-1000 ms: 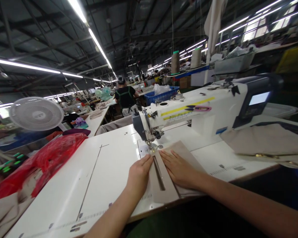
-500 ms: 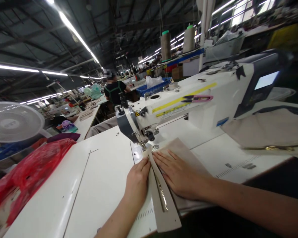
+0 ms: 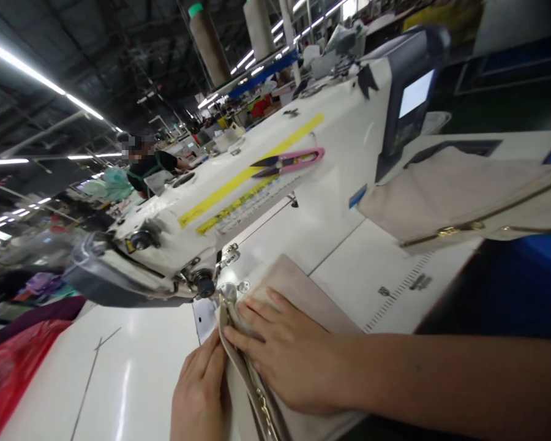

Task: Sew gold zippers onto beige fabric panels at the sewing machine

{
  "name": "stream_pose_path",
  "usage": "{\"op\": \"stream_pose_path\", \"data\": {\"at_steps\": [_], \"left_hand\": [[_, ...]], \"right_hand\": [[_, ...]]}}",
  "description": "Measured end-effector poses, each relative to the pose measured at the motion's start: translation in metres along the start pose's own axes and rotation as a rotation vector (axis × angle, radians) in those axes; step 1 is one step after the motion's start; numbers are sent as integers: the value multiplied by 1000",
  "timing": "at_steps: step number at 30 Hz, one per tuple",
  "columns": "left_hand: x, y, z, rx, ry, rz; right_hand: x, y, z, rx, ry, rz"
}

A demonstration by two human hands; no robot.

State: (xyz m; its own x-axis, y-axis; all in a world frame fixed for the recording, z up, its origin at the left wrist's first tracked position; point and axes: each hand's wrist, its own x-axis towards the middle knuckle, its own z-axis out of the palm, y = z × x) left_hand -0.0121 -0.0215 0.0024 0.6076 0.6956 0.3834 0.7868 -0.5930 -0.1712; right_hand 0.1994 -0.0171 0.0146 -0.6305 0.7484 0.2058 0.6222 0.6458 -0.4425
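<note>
Beige fabric panel (image 3: 294, 294) held in both hands at a sewing machine (image 3: 239, 208).
The left hand (image 3: 199, 389) was closed on the panel's folded edge, with a brass zipper (image 3: 261, 407) running along the fold. The right hand (image 3: 287, 358) lay open, fingers spread on the fabric. The panel's far end sat just beside the presser foot (image 3: 228, 292) on the white surface (image 3: 119, 380). Pink thread snips (image 3: 287, 162) rested on the machine's arm. A second zippered beige piece (image 3: 459, 199) lay to the right, and a co-worker (image 3: 147, 168) was at a station well beyond.
</note>
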Motion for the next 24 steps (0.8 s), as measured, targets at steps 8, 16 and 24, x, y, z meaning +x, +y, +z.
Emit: {"op": "stream_pose_path", "data": {"at_steps": [8, 16, 24], "left_hand": [[6, 1, -4, 28, -21, 63], [3, 17, -8, -32, -10, -71], [24, 7, 4, -85, -11, -117]], "right_hand": [[-4, 2, 6, -50, 38, -56], [-3, 0, 13, -104, 69, -55], [20, 16, 17, -252, 4, -84]]}}
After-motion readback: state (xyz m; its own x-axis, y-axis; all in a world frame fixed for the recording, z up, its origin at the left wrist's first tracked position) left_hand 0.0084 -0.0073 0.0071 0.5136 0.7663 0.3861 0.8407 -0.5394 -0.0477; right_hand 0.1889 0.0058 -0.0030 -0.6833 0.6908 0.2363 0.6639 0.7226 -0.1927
